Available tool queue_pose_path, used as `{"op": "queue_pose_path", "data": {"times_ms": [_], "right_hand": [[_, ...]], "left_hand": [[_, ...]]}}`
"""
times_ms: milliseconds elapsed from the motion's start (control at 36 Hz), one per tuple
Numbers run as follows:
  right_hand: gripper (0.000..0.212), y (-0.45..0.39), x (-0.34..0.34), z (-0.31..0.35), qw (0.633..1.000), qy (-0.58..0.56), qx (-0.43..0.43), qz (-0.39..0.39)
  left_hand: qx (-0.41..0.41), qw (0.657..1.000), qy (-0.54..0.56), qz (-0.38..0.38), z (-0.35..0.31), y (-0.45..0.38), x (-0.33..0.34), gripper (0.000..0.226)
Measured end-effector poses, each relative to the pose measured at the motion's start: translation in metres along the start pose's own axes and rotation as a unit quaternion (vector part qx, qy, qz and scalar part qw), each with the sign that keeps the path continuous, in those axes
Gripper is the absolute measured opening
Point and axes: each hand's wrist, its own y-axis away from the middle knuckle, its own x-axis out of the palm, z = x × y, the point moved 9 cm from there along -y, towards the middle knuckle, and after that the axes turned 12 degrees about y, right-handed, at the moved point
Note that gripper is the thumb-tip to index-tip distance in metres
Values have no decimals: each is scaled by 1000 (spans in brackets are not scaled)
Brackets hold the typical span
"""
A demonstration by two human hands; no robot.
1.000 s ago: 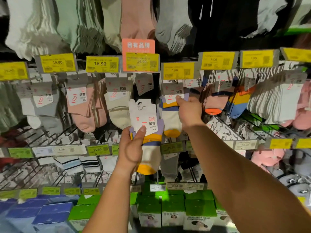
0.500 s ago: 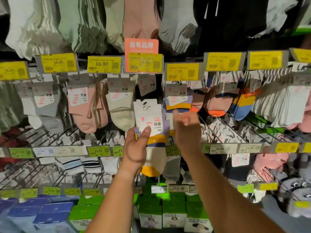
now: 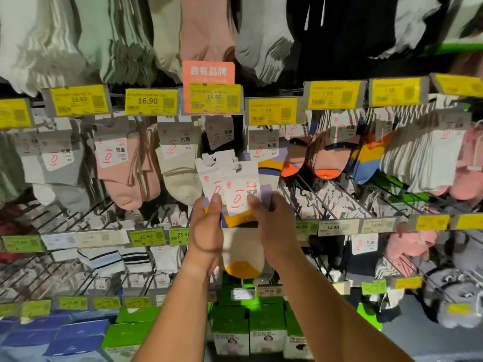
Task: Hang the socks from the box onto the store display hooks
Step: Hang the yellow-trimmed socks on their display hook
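My left hand (image 3: 206,231) grips a small stack of packaged socks (image 3: 243,246), cream with yellow toes and purple-yellow bands, topped by white card headers (image 3: 230,178). My right hand (image 3: 274,228) pinches the front pair's card from the right side. The stack is held in front of the display wall, just below the hook under the 7.99 price tag (image 3: 271,111). A matching yellow-purple pair (image 3: 269,163) hangs on that hook behind my hands. The box is not in view.
Rows of wire hooks carry pink (image 3: 125,178), cream (image 3: 180,176), grey and orange-blue socks (image 3: 326,160) under yellow price tags. Bare wire hooks (image 3: 313,194) jut out to the right of my hands. Green boxes (image 3: 251,325) and blue packs (image 3: 73,338) line the bottom shelf.
My right hand came down from the hook under the 7.99 tag and now pinches the front sock card in the stack. My left hand has stayed on the stack.
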Motion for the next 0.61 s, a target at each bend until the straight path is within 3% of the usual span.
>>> {"op": "queue_pose_path", "data": {"times_ms": [111,222,278,389,444,611], "right_hand": [[19,-10,-32,9,998,-54,8,-33],[12,-26,-46,29,996,-69,-27,-45],[9,-33,-47,32,995,-77,-39,-48],[35,-41,-48,37,993,-105,-40,-27],[38,-47,-47,35,995,-95,-36,-25],[48,-73,-41,22,997,-62,18,-49]], "left_hand": [[26,999,-21,-17,-8,0,-9,38],[32,999,-32,-1,-8,0,-9,19],[23,999,-26,-4,-5,-1,-8,24],[25,999,-20,-10,-5,0,-9,33],[25,1000,-17,-5,-5,0,-10,54],[26,999,-14,-15,-8,3,-14,64]]}}
